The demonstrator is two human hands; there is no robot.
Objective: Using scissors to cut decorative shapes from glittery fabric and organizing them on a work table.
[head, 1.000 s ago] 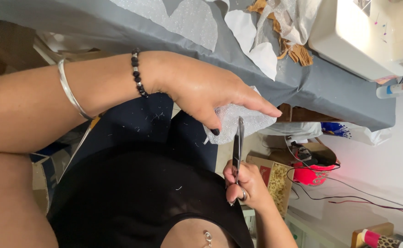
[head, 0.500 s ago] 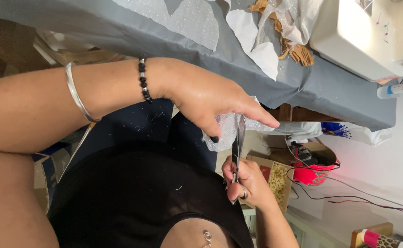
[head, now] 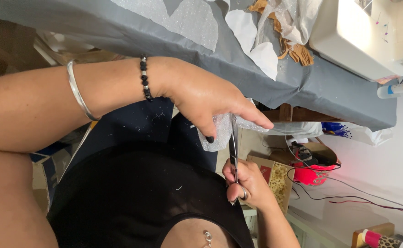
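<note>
I'd keep my left hand pinching the sheer white fabric taut just under its fingers while my right hand, closed on the scissors, snips in short bites clear of the thumb.

A glittery white fabric scrap meets silver scissors. The tablecloth is grey, the far-right sewing machine cream, the bead bracelet black, the bangle silver.

A grey-covered table carries white fabric pieces and a sewing machine.
</note>
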